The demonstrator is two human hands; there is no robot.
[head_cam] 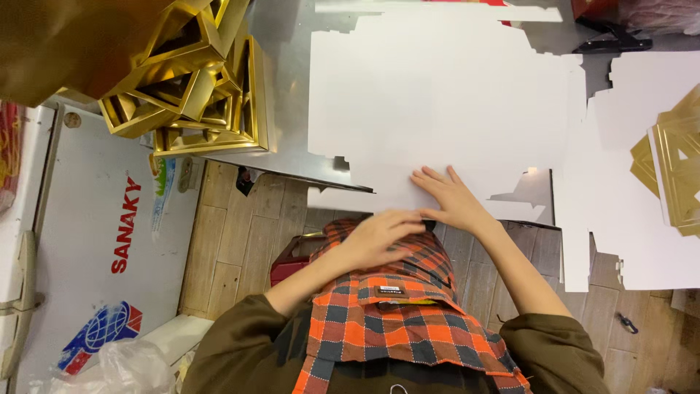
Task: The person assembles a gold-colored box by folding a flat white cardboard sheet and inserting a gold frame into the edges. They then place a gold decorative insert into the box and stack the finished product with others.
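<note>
Fingers (436,177) flat on white die-cut cardboard sheet (437,95), near edge

We see a heap of gold folded boxes (197,87) stacked at the far left corner of the metal table (284,95), some tipped on edge and leaning on each other. Left of the table stands a white chest freezer (95,241) with red lettering and a blue and red globe mark on its lid. A crumpled clear plastic bag (120,368) lies at its near corner. On the right, more white cut sheets (634,182) overlap, with gold printed sheets (674,168) lying on top of them. A black clip-like tool (609,40) rests at the far edge. Wood-look floor tiles (233,241) show below the table.
</note>
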